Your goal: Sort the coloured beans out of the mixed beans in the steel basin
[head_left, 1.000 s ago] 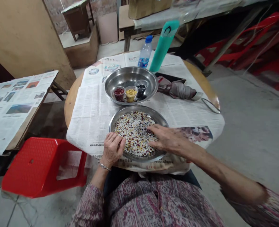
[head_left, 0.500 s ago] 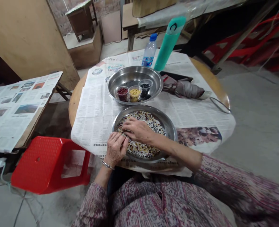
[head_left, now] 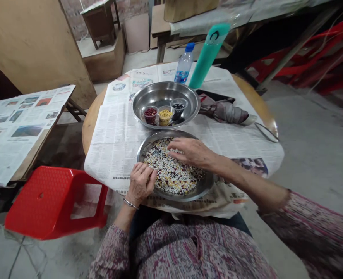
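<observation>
On the newspaper-covered table, a steel basin (head_left: 208,190) holds a spread of white grains (head_left: 177,188) mixed with yellow, dark red and black beans. My left hand (head_left: 141,181) is closed at the basin's near left rim, its fingers curled; what lies inside them is hidden. Over the right part of the mix is my right hand (head_left: 190,152), fingers stretched out to the left and low above the grains. A second steel basin (head_left: 139,97) behind contains a cup of red beans (head_left: 150,115), a cup of yellow beans (head_left: 165,115) and a cup of black beans (head_left: 178,108).
Behind the far basin stand a plastic water bottle (head_left: 184,64) and a tall turquoise bottle (head_left: 208,58). A folded grey umbrella (head_left: 226,110) lies at the right. On the floor at left is a red stool (head_left: 40,201), below another newspaper-covered table (head_left: 23,131).
My right hand has moved right across the basin, away from my left hand, uncovering grains at the left. My left hand stays at the rim. The view has shifted slightly.
</observation>
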The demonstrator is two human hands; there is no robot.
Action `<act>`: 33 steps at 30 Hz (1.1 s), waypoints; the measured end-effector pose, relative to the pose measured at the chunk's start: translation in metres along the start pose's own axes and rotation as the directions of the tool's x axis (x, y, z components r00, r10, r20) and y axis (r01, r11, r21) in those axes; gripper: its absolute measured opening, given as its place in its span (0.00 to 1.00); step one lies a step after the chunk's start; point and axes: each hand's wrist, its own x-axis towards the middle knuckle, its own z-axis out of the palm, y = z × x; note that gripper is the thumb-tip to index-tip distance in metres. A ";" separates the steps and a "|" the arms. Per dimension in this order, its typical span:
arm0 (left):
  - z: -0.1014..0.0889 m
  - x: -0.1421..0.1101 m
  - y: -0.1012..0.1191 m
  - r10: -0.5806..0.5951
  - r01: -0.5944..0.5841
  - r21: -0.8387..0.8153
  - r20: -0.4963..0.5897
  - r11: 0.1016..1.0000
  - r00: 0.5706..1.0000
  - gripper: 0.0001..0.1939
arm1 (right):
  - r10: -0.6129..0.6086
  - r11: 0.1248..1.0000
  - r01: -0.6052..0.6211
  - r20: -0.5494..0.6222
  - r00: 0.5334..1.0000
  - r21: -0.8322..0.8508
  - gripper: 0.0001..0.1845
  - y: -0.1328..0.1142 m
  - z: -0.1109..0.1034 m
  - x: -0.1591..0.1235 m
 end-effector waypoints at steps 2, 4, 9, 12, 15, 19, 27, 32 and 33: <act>0.000 0.000 0.000 -0.002 0.002 -0.001 0.000 1.000 1.000 0.12 | 0.058 0.996 -0.063 -0.070 0.996 -0.069 0.13 0.004 0.004 0.009; 0.000 0.000 0.000 0.002 -0.002 -0.001 0.002 1.000 1.000 0.12 | 0.117 0.978 -0.133 -0.102 0.988 -0.159 0.15 0.004 0.012 0.018; 0.000 0.000 0.001 0.005 -0.005 0.010 -0.001 1.000 1.000 0.13 | 0.173 0.985 -0.173 -0.014 0.985 -0.020 0.12 -0.007 0.021 0.014; 0.000 0.000 0.001 0.002 -0.002 0.010 0.004 1.000 1.000 0.12 | 0.051 0.962 -0.074 0.095 0.994 0.263 0.11 -0.017 0.014 -0.004; 0.000 0.000 0.001 0.002 -0.003 0.012 0.010 1.000 1.000 0.12 | -0.109 0.912 0.075 0.061 0.992 0.402 0.10 -0.036 0.008 -0.027; 0.000 -0.001 0.000 -0.004 0.004 0.014 0.025 1.000 1.000 0.13 | -0.285 0.901 0.207 0.161 0.945 0.381 0.10 -0.060 0.018 -0.043; 0.001 -0.002 0.001 0.004 -0.004 0.011 -0.004 1.000 1.000 0.13 | 0.066 0.997 -0.062 -0.062 0.996 0.053 0.16 -0.018 0.028 -0.019; 0.002 -0.002 -0.001 -0.003 0.003 0.018 -0.001 1.000 1.000 0.13 | 0.284 0.946 -0.299 -0.122 0.951 -0.126 0.15 -0.002 0.021 -0.007; 0.002 -0.002 -0.001 -0.004 0.004 0.020 -0.001 1.000 1.000 0.13 | 0.293 0.945 -0.305 -0.112 0.950 -0.119 0.16 -0.006 0.021 -0.007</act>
